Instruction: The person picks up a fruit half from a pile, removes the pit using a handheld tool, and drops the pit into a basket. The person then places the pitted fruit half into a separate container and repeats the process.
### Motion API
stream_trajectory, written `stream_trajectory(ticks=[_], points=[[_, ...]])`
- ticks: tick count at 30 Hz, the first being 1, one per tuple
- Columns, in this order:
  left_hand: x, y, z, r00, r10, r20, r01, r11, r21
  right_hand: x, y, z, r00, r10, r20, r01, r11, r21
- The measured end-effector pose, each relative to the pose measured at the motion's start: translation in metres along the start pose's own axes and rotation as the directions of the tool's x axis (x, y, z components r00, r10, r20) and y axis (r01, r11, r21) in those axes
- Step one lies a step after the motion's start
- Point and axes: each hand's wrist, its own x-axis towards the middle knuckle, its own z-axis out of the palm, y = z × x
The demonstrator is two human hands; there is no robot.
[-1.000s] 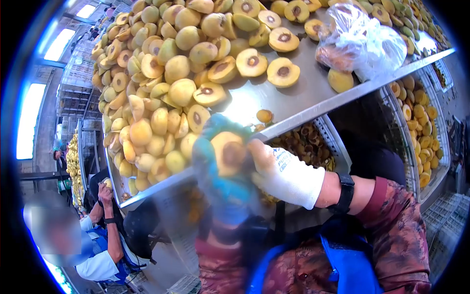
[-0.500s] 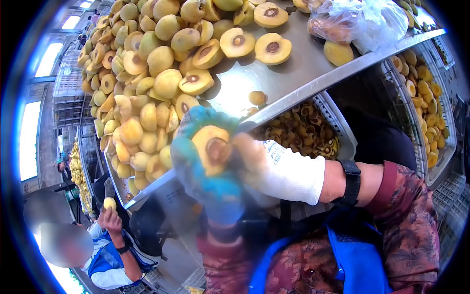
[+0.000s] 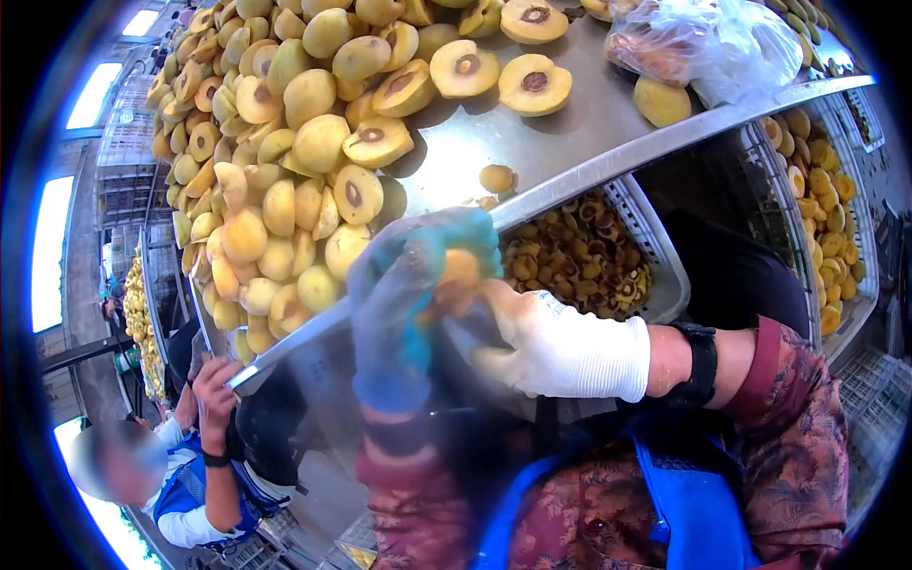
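Note:
My left hand (image 3: pixel 391 290), in a grey and teal glove, is curled around a yellow peach half (image 3: pixel 460 270) over the near edge of the metal table. Motion blurs the fruit, and the fingers cover part of it. My right hand (image 3: pixel 556 340), in a white glove with a stained thumb and fingers, is closed against the peach half's right side. Whatever sits in its grip is hidden or smeared. Left of both hands rises a heap of peach halves (image 3: pixel 275 204), several with brown centres facing up. Below the edge stands a crate of brownish scraps (image 3: pixel 579 256).
The steel table edge (image 3: pixel 655 142) runs diagonally past my hands. A plastic bag (image 3: pixel 708 47) lies on the table at upper right. Another crate of peach halves (image 3: pixel 826 209) stands at right. A co-worker (image 3: pixel 209 465) sits at lower left, hands by the table.
The peach half, earlier cut face up in my left palm, is now turned and mostly covered by fingers. My right hand has shifted slightly right and down. The co-worker's hand has moved down beside the table.

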Motion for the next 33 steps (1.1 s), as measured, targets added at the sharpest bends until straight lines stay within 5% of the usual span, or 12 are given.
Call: stream_trajectory(ticks=[4,8,10,12,15,18,20,22,23,24,30,33], points=[[0.0,0.0,0.005,0.999,0.028,0.046,-0.028,1.0,0.005,-0.001,-0.004,-0.004,0.988,0.108,0.113,-0.117,0.99,0.078],[0.003,-0.004,-0.001,0.994,0.018,0.105,-0.019,1.0,0.008,-0.003,0.007,0.001,0.993,0.072,0.089,-0.07,0.997,-0.017],[0.006,-0.006,-0.006,0.986,0.011,0.165,-0.012,1.0,0.005,-0.002,-0.011,-0.007,0.968,0.174,0.181,-0.194,0.976,0.098],[0.008,-0.01,-0.016,0.967,-0.002,0.253,0.002,1.0,0.0,-0.005,-0.04,-0.028,0.839,0.365,0.405,-0.496,0.818,0.291],[0.006,-0.014,-0.011,0.968,0.039,0.247,-0.01,0.993,-0.12,-0.007,-0.031,-0.028,0.806,0.218,0.55,-0.537,0.66,0.525],[0.001,-0.011,0.005,0.982,0.096,0.162,-0.087,0.995,-0.058,-0.011,-0.02,-0.026,0.721,0.006,0.693,-0.67,0.259,0.696],[0.004,-0.014,0.003,0.977,0.13,0.168,-0.113,0.988,-0.108,-0.01,-0.027,-0.029,0.751,0.038,0.659,-0.607,0.43,0.668],[0.01,-0.013,0.003,0.978,0.112,0.174,-0.067,0.966,-0.248,-0.004,-0.039,-0.031,0.826,0.101,0.554,-0.453,0.705,0.546],[0.007,-0.014,0.012,0.993,0.12,0.005,-0.115,0.961,-0.253,-0.004,-0.05,-0.034,0.88,0.273,0.389,-0.383,0.891,0.242],[0.008,-0.013,0.013,0.995,0.095,-0.012,-0.094,0.939,-0.331,-0.003,-0.014,-0.016,0.995,-0.046,0.087,0.06,0.985,-0.164],[0.012,-0.006,-0.002,0.98,0.016,-0.197,-0.124,0.826,-0.549,-0.006,-0.012,-0.029,0.971,-0.099,0.216,0.2,0.829,-0.523],[-0.005,0.002,-0.02,0.94,0.09,-0.328,-0.217,0.903,-0.371,-0.007,0.003,-0.03,0.963,0.044,0.265,0.19,0.587,-0.787]])
